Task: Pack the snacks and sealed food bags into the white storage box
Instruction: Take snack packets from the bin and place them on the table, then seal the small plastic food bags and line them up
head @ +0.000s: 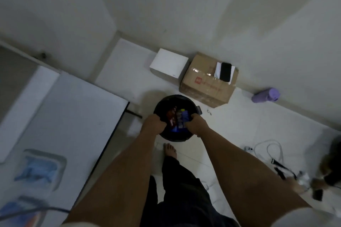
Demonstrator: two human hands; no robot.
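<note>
I hold a black bucket (175,116) by its rim with both hands, so it stays level. My left hand (154,122) and right hand (196,124) each curl tight over the edge. The snacks (177,118) sit inside it. A table (60,116) edge is close on my left. The floor (239,125) ahead looks open. The white box (168,65) waits by the wall, touching a brown box (207,81).

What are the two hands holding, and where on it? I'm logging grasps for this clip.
Both grip the black bucket by its rim: the left hand on the left side, the right hand on the right. Snack packets lie inside.
</note>
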